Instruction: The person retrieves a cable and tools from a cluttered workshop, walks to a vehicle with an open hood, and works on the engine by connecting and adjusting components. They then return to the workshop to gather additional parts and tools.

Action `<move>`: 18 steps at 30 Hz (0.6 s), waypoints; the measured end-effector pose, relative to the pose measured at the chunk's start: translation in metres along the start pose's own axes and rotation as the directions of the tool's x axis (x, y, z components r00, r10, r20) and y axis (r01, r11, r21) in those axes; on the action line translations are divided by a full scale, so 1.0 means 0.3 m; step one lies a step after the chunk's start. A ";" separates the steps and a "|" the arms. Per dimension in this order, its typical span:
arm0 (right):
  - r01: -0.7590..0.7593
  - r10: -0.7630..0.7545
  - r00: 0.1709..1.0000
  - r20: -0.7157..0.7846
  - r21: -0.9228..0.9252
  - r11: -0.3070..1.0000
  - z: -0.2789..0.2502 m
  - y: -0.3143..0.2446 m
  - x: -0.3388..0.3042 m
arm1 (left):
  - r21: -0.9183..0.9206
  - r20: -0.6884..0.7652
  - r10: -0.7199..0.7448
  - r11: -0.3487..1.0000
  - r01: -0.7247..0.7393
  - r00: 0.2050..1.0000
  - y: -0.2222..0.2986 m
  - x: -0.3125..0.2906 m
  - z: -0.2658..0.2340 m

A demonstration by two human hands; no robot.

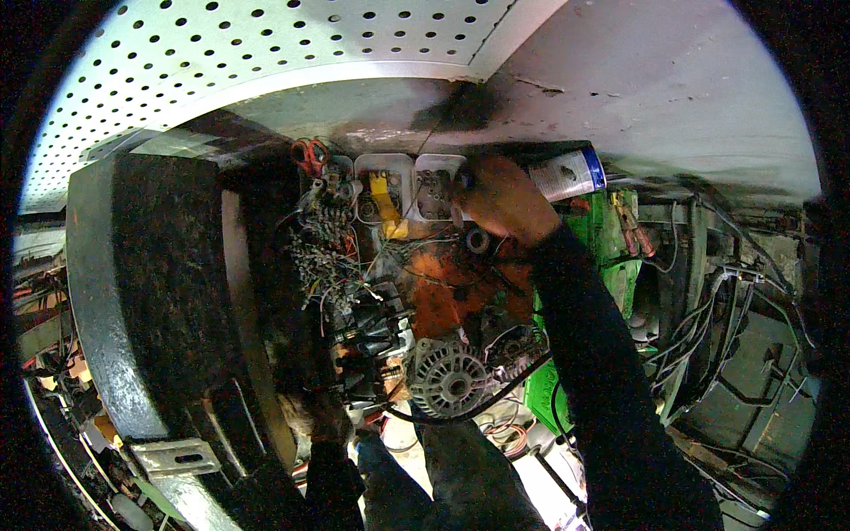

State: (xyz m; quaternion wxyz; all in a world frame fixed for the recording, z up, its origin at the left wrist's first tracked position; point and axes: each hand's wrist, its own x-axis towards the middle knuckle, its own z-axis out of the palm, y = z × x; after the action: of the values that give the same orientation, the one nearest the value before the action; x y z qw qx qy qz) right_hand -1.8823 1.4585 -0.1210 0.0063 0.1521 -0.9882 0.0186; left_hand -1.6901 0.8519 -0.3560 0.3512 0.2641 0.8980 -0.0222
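Observation:
My right hand (506, 200) reaches to the back of the cluttered bench, at the right edge of a clear plastic tub (437, 163) of small metal parts. Its fingers are bent and drawn together; what they hold, if anything, is hidden in shadow. To the left stands a second clear tub (382, 163) with a yellow strip (382, 196) in it. At the lower left, my left hand (317, 416) is low beside the bench, dark, its fingers not distinguishable. A round finned alternator housing (450, 380) sits at the bench's front edge, between my hands.
A white can with a blue rim (567, 173) lies behind my right wrist. Red-handled scissors (310, 156) stand at the back left, above heaped small parts (323, 257). A green case (624, 292) is right of my forearm. A perforated white panel (292, 40) overhangs the back.

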 end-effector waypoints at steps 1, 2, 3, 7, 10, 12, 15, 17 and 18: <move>-0.028 0.027 1.000 0.010 0.125 0.992 -0.014 -0.042 -0.048 | -0.051 0.043 -0.011 0.999 0.013 0.999 -0.020 0.005 0.023; -0.058 0.054 0.998 0.023 0.247 0.967 -0.020 -0.086 -0.095 | -0.116 0.092 -0.029 0.992 0.040 0.995 -0.032 0.008 0.044; -0.255 0.207 0.960 0.187 0.289 0.923 0.000 -0.155 -0.122 | -0.222 0.179 -0.060 0.970 0.100 0.982 -0.043 0.011 0.058; -0.449 0.344 0.855 0.388 0.222 0.866 0.119 -0.329 -0.114 | -0.232 0.172 -0.060 0.968 0.099 0.983 -0.041 0.008 0.069; -0.515 0.448 0.847 0.286 0.231 0.826 0.151 -0.324 -0.113 | 0.527 -0.350 0.280 0.848 -0.059 0.894 -0.017 -0.020 0.046; -0.496 0.458 0.867 0.195 0.257 0.829 0.144 -0.257 -0.114 | 0.368 -0.394 0.227 0.927 -0.074 0.891 -0.013 -0.023 0.024; -0.444 0.430 0.896 0.115 0.177 0.878 0.163 -0.166 -0.025 | 0.053 -0.066 0.069 0.996 -0.065 0.995 -0.013 -0.020 -0.008; -0.193 0.186 0.980 0.069 0.120 0.974 0.160 -0.083 0.034 | -0.065 -0.037 0.034 0.997 -0.037 0.999 -0.011 -0.006 -0.026; 0.048 -0.054 0.997 0.049 0.109 0.993 0.139 -0.021 0.047 | -0.091 -0.033 0.019 0.996 -0.022 0.999 -0.006 0.001 -0.032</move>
State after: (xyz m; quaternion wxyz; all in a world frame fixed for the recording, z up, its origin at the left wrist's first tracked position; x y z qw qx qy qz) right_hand -1.8942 1.4466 -0.1621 -0.0270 0.1780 -0.9813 0.0679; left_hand -1.6971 0.8525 -0.3492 0.3487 0.2573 0.9008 0.0270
